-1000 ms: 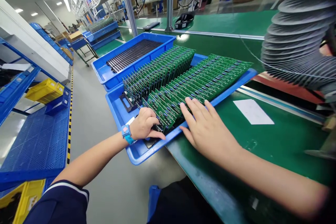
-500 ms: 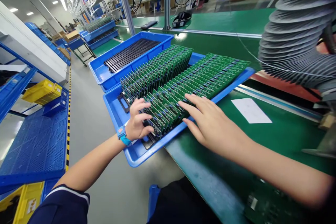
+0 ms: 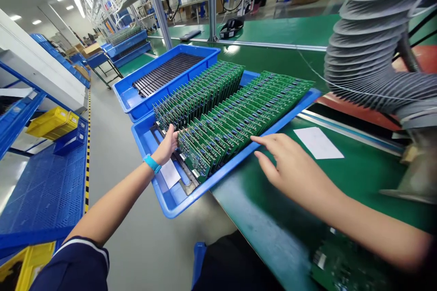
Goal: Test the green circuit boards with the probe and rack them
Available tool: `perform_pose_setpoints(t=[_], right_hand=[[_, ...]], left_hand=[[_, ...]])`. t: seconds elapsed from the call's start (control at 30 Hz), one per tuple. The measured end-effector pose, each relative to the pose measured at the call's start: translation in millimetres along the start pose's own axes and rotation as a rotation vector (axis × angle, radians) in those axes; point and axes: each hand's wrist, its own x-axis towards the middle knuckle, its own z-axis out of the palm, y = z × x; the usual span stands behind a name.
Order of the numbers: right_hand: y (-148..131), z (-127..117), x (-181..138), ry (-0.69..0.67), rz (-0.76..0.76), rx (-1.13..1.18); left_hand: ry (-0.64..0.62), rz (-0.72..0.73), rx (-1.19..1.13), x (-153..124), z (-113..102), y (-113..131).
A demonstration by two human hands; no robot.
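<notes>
A blue tray [image 3: 177,204] overhangs the edge of the green bench [image 3: 358,177] and holds two long rows of upright green circuit boards [image 3: 239,113]. My left hand [image 3: 166,147], with a blue wristband [image 3: 152,163], reaches into the tray's near end between the two rows; its thumb rests by the front boards and its fingers are hidden behind them. My right hand [image 3: 290,163] hovers open over the bench just beside the tray's right rim, fingers spread, index finger pointing at the boards. A white slip [image 3: 170,173] lies on the tray floor.
A second blue tray [image 3: 136,100] with black strips sits behind the first. A white paper [image 3: 317,142] lies on the bench. A grey ribbed hose [image 3: 368,36] hangs at right. Another circuit board [image 3: 341,263] lies at bottom right. Yellow bins [image 3: 51,122] and blue racks stand left.
My left hand left the front of the near row and moved back into the gap between the rows. My right hand lifted off the boards and drew back over the bench.
</notes>
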Motion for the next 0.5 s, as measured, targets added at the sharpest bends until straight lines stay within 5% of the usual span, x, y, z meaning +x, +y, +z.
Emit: perform_pose_setpoints(t=[0.27,0.5], right_hand=[[-10,19,-8,-0.09,-0.008,0.069],[-11,31,-29,-0.117,0.177,-0.039]], left_hand=[[-0.148,-0.13,-0.184,10,-10,7],[-0.344,-0.256,-0.314,37,-4,16]])
